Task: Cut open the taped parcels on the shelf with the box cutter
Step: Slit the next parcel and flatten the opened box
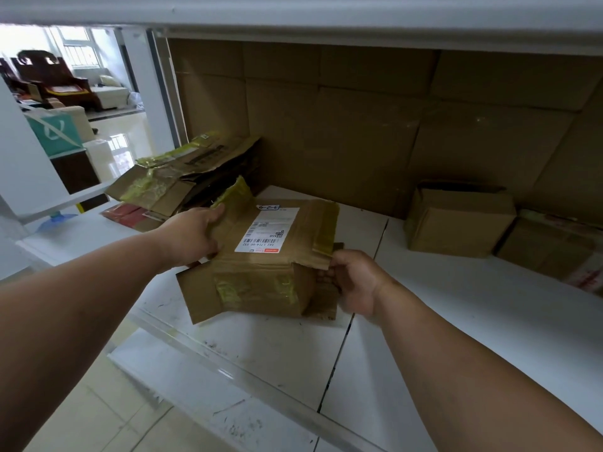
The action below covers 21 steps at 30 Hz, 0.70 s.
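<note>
Cardboard parcel [270, 256] with yellowed tape and a white label sits on the white shelf [408, 321], near its front edge. 2 bare hands clasp it: left hand [192, 234] holds its left flap, right hand [354, 282] pinches its right flap.

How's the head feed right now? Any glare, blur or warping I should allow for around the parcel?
Head view: the parcel and its label are fairly sharp; the window at far left is blown out, with glare on the floor there; wide-angle bending bows the shelf edges; the right hand looks slightly soft.
</note>
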Each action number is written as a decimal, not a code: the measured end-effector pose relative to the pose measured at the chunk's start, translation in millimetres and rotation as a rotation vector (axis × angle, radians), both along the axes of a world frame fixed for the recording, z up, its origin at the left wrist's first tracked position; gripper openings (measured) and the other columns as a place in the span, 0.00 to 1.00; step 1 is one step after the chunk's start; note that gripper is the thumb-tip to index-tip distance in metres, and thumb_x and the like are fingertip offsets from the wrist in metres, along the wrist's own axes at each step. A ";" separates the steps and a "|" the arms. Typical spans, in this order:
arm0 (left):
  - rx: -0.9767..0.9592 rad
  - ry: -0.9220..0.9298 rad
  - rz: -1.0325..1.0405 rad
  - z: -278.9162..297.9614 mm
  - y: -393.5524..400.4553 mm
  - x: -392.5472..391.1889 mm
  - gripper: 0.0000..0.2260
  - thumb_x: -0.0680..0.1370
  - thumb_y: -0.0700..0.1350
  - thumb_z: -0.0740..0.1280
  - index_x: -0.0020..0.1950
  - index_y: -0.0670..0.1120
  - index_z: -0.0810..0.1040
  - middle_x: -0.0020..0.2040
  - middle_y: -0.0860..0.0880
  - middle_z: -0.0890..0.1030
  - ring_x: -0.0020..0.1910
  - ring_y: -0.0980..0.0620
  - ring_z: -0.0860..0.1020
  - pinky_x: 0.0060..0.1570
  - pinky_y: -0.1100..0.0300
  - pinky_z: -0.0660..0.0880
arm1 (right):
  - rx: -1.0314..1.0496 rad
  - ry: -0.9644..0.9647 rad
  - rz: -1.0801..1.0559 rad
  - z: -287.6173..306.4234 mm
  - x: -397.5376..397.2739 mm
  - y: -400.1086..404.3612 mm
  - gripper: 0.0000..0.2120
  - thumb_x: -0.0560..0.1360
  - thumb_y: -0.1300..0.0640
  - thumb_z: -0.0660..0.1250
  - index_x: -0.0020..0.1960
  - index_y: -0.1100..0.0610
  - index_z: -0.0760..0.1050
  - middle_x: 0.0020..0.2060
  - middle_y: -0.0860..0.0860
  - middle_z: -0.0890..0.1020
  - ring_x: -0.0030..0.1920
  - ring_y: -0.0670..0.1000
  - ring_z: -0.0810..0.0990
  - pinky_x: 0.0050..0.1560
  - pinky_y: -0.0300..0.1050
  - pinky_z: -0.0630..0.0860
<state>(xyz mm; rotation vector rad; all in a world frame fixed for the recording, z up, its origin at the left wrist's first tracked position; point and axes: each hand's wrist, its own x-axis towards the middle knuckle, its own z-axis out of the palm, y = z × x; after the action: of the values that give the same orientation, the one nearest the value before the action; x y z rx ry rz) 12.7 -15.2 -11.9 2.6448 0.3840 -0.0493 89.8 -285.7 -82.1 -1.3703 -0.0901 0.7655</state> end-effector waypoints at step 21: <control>0.330 0.287 -0.102 4.6 -54.5 12.6 0.52 0.61 0.79 0.42 0.79 0.52 0.55 0.76 0.44 0.64 0.72 0.40 0.66 0.68 0.42 0.66 | -0.500 -0.402 -0.003 11.3 9.1 -9.5 0.09 0.71 0.49 0.74 0.47 0.52 0.78 0.37 0.53 0.82 0.36 0.51 0.82 0.38 0.44 0.80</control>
<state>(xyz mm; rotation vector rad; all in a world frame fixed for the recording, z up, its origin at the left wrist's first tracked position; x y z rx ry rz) 25.3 -69.7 -7.3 2.9899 0.3764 -0.4363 99.0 -295.2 -70.9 -1.9901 -0.2225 0.5155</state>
